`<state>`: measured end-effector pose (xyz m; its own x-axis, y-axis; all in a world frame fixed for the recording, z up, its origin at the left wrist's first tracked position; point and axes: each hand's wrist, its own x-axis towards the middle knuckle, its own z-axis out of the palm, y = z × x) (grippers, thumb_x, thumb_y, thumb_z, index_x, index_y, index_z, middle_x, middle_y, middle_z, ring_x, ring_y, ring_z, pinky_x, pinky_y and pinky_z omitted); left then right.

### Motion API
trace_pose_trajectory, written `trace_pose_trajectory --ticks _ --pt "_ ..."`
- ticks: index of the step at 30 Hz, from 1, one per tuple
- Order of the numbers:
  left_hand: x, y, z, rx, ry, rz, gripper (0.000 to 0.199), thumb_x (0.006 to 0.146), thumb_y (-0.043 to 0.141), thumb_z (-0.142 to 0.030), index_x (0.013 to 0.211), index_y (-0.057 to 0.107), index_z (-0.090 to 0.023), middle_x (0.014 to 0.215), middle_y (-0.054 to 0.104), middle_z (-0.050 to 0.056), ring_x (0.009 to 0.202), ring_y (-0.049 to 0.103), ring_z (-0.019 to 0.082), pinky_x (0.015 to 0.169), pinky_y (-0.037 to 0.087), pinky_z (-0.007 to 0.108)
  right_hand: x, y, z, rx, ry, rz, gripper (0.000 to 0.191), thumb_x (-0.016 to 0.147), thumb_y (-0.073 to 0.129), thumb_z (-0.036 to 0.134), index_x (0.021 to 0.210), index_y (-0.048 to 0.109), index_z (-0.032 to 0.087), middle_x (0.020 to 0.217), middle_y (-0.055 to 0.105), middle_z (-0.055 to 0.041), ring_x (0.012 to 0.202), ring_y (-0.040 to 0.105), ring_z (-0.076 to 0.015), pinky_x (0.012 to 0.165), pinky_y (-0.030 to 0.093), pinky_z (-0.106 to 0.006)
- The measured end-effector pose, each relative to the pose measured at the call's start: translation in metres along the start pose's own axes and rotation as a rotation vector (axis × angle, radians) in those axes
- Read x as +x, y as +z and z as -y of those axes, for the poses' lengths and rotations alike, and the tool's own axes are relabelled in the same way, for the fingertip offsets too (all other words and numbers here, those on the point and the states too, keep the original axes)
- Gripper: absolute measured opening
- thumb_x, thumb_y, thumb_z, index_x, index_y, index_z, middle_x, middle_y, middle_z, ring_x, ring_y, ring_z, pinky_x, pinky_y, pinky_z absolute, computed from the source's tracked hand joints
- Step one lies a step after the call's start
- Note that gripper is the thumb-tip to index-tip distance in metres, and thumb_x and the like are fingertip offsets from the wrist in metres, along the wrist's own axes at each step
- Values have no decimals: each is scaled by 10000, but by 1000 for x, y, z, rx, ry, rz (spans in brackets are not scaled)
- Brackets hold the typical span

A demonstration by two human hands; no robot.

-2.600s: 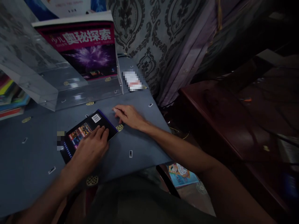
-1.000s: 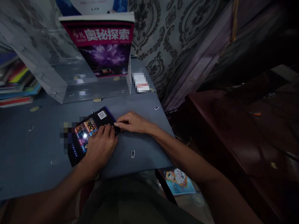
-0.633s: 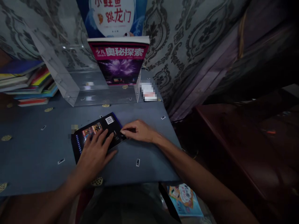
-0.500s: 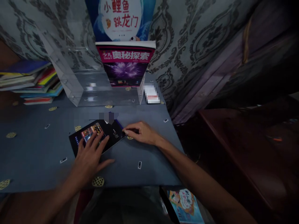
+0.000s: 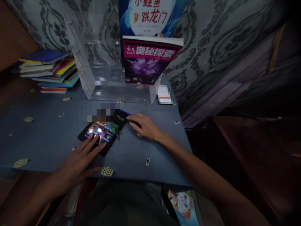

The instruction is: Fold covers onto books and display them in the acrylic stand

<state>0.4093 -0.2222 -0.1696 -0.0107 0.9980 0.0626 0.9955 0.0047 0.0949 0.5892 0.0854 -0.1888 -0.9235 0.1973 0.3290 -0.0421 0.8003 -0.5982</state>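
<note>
A thin dark booklet or card set [image 5: 107, 133] with a bright glossy picture lies on the blue-grey tablecloth. My left hand [image 5: 86, 150] rests on its lower part with spread fingers. Just up and to the right lies a second dark piece [image 5: 120, 118] with small white print, partly blurred out; whether it joins the first cannot be made out. My right hand [image 5: 142, 125] has its thumb and fingertips close together at that piece's right edge. Behind them stands a clear acrylic rack [image 5: 86, 80] holding a pink and purple book [image 5: 145, 64] upright.
A blue book [image 5: 150, 17] stands behind the purple one. Stacked books [image 5: 54, 70] sit at the back left. A white item [image 5: 165, 94] is right of the rack. Another book [image 5: 183, 205] is below the table's front edge [image 5: 141, 180]. A dark red surface [image 5: 249, 157] lies right.
The view has shifted, so the rack appears further right. The dark booklet, seen as one rectangle before, now shows a bright picture and a separate dark part angled up by my right hand.
</note>
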Motion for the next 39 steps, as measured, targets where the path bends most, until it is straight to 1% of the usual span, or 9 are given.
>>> trace_pose_trajectory --ticks 3,6,9,14,21,26,29,35,39 --pt "7 -5 -14 2 35 0 683 979 586 -410 1598 315 -308 1661 345 127 1493 399 345 1094 503 527 15 4 -9 -27 8 20 368 1031 482 319 1351 625 207 1331 691 -120 1258 624 -255 1092 487 -506" --pt "15 -7 -25 28 48 -17 568 978 584 -386 1522 466 -271 1587 470 138 1431 486 362 1041 537 528 29 9 -16 -31 11 22 369 1044 455 346 1345 627 220 1359 680 -101 1288 608 -240 1130 456 -487" --pt "23 -6 -35 37 64 -50 452 996 550 -342 1432 571 -225 1506 567 145 1391 531 352 1013 551 501 39 15 -20 -38 0 29 374 1046 451 337 1340 630 189 1408 651 -117 1353 567 -236 1171 414 -481" --pt "36 -2 -53 57 2 -132 370 996 551 -331 1314 651 -169 1363 661 165 1231 625 327 993 545 480 45 22 -21 -98 3 55 362 1034 495 324 1349 624 200 1495 585 -111 1413 519 -235 1203 371 -499" --pt "60 5 -68 101 -65 -199 325 990 569 -298 1257 664 -138 1272 692 163 1173 629 320 994 512 492 39 26 -17 -153 16 48 375 1037 499 326 1376 607 205 1531 547 -116 1444 484 -246 1212 348 -518" --pt "67 11 -66 197 24 -324 285 997 560 -268 1187 694 -103 1148 745 152 1060 675 303 901 525 450 34 29 -17 -165 -11 12 369 1037 512 338 1363 620 201 1497 583 -114 1426 501 -248 1197 365 -519" --pt "68 11 -64 252 88 -364 277 999 551 -240 1163 705 -78 1116 754 165 997 685 295 859 520 434 29 30 -14 -154 -33 -6 346 1036 517 330 1327 650 198 1466 611 -115 1404 521 -246 1179 388 -506" --pt "69 9 -63 209 79 -373 268 1014 502 -199 1139 716 -97 1089 761 151 1007 681 289 872 508 434 10 30 7 41 -89 -30 293 1030 511 289 1199 721 174 1280 720 -114 1313 575 -241 1116 457 -470" --pt "69 7 -63 203 69 -371 266 1014 489 -187 1135 710 -102 1085 764 131 972 679 283 857 521 435 -8 28 28 223 -10 -63 291 1021 516 285 1205 720 188 1151 729 -103 1130 651 -212 1008 528 -419"
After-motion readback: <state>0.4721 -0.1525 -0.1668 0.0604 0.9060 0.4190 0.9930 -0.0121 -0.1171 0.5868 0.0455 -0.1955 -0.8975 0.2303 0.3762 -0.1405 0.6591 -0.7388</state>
